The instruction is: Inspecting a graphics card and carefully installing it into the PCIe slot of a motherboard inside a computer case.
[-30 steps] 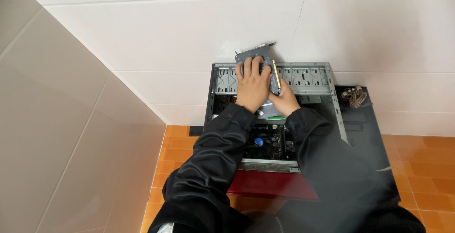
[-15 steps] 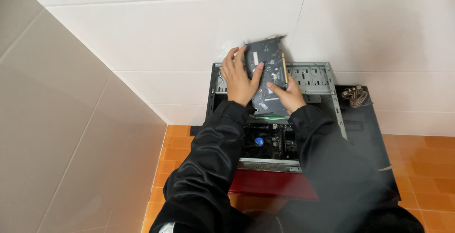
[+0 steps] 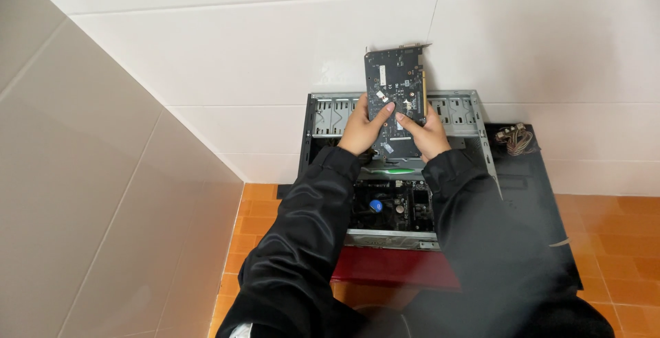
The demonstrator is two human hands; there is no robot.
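The card [image 3: 395, 97] shows only its circuit-board back; its far face is turned away, and its lower edge is covered by the fingers of the left hand [image 3: 362, 126] and right hand [image 3: 425, 132]. Both palms are hidden behind the card. Black sleeves [image 3: 302, 242] cover part of the open case [image 3: 399, 173], so much of the board [image 3: 392, 207] inside is out of sight, its parts too small to tell apart. The bundle of wires [image 3: 517, 139] at the case's right is too small to make out. The person's body is blurred and cut off by the bottom edge.
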